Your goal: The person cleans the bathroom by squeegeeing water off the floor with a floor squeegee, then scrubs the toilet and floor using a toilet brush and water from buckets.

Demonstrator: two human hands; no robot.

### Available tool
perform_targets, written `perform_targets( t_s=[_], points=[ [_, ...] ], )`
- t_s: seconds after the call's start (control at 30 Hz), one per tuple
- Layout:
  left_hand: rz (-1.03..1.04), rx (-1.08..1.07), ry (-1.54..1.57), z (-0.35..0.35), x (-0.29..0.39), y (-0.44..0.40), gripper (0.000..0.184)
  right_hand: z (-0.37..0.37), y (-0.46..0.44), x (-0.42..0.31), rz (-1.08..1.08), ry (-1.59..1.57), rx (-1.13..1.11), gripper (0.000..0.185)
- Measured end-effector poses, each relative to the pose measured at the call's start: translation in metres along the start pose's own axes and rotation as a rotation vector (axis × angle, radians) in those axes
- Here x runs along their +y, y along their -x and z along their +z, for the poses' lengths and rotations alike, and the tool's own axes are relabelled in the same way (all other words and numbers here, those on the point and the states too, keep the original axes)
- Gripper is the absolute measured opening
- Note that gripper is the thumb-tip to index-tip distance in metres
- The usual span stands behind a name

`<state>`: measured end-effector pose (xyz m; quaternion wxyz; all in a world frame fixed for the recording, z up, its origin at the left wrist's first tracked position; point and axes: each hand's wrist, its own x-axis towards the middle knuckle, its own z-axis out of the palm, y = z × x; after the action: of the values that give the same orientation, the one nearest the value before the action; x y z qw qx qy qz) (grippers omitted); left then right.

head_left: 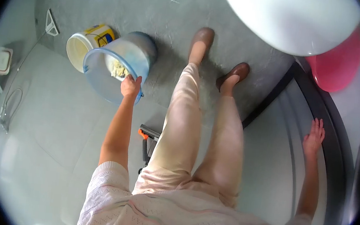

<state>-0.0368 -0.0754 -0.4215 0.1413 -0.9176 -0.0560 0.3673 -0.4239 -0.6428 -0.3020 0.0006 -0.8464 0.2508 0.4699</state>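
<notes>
My left hand [130, 86] grips the near rim of a translucent blue bucket [138, 50], which leans with its mouth toward me. Inside the bucket lies a crumpled pale yellow cloth [119, 69]. Against its left side is a white bucket [78, 50] with a yellow and blue label. On my right side, my right hand [313, 137] is stretched out with its fingers extended, beside the dark frame [333, 123] of a curved glass panel [271, 151]. Whether that hand touches the glass or the frame, I cannot tell.
A white rounded basin [293, 19] and a pink tub [338, 67] are at the upper right. By my left leg is a black and orange tool [145, 137]. A shower hose [17, 92] hangs at the left wall, near a white triangular piece [51, 24]. The floor [171, 20] is grey.
</notes>
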Motion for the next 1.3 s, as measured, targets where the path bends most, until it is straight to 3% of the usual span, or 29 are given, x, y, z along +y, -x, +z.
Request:
perform_targets(
  t_s=[0.2, 0.43, 0.67, 0.8, 0.97, 1.07, 1.13, 1.3],
  points=[
    [-0.030, -0.048, -0.052, -0.005, 0.003, -0.003, 0.041, 0.017, 0.001, 0.024, 0.049, -0.021, 0.018, 0.062],
    [-0.030, -0.182, -0.051, -0.030, 0.002, 0.002, 0.039, 0.012, -0.006, 0.057, 0.197, -0.058, -0.239, 0.062],
    [-0.114, 0.159, 0.189, -0.083, -0.033, -0.012, 0.032, -0.012, -0.002, 0.101, 0.431, 0.017, -0.489, 0.060],
    [-0.130, 0.242, 0.189, -0.109, -0.078, -0.090, 0.041, -0.038, 0.036, 0.102, 0.543, 0.161, -0.686, 0.062],
    [-0.196, 0.158, 0.138, -0.123, -0.120, -0.208, 0.070, -0.054, 0.059, 0.074, 0.697, 0.365, -0.930, 0.066],
    [-0.139, 0.155, 0.293, -0.120, -0.136, -0.256, 0.076, -0.031, 0.070, 0.078, 0.688, 0.293, -0.844, 0.064],
    [-0.162, 0.113, 0.692, -0.103, -0.146, -0.291, 0.076, -0.025, 0.069, 0.072, 0.652, 0.248, -0.841, 0.060],
    [-0.250, 0.073, 0.619, -0.114, -0.124, -0.309, 0.058, -0.036, 0.040, 0.038, 0.662, 0.043, -0.737, 0.057]
  ],
)
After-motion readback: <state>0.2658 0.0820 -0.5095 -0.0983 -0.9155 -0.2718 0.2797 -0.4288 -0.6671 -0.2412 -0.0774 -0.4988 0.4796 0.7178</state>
